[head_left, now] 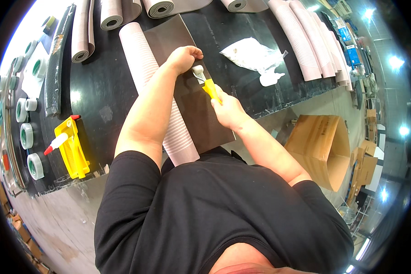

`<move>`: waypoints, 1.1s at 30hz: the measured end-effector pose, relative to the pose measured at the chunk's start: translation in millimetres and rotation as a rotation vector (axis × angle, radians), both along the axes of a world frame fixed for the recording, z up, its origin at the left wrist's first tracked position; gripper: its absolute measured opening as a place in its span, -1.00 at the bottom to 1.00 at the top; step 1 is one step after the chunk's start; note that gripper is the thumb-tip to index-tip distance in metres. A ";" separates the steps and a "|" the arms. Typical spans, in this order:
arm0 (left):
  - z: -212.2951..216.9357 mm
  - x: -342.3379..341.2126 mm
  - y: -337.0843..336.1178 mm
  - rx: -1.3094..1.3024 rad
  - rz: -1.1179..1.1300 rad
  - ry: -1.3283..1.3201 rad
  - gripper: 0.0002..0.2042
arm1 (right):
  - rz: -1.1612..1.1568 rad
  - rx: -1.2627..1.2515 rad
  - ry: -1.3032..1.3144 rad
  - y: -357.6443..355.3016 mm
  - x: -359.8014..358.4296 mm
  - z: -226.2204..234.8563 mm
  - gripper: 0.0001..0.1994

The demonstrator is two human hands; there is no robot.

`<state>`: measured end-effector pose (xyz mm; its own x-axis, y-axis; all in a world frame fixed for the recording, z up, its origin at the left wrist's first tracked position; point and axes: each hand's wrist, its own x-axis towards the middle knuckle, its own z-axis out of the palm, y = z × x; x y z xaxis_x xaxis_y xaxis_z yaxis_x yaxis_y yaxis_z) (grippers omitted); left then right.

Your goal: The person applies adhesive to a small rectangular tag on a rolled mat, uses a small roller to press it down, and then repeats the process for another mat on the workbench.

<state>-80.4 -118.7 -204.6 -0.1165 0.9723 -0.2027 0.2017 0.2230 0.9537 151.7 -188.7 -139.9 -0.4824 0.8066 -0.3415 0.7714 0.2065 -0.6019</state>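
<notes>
Head view shows the right hand [228, 109] closed round the yellow handle of a small white-wheeled hand roller [204, 80], its wheel resting on the dark brown flat sheet [194, 109] spread over the black worktable [100, 86]. The left hand [183, 58], curled into a fist, presses on the sheet just beyond the wheel, seemingly to pin it flat. A pale ribbed roll [144, 64] lies along the sheet's left edge.
</notes>
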 end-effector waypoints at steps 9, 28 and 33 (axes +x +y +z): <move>6.4 2.3 -1.4 -0.008 -0.001 0.073 -0.61 | 0.009 -0.058 -0.088 -25.0 27.2 23.9 -0.45; -1.7 1.4 1.9 0.005 -0.009 0.046 -0.60 | -0.057 -0.061 -0.013 -24.8 26.9 12.2 -0.45; -1.1 1.7 1.2 0.009 -0.006 0.038 -0.60 | 0.009 -0.034 -0.136 -44.5 45.7 25.3 -0.45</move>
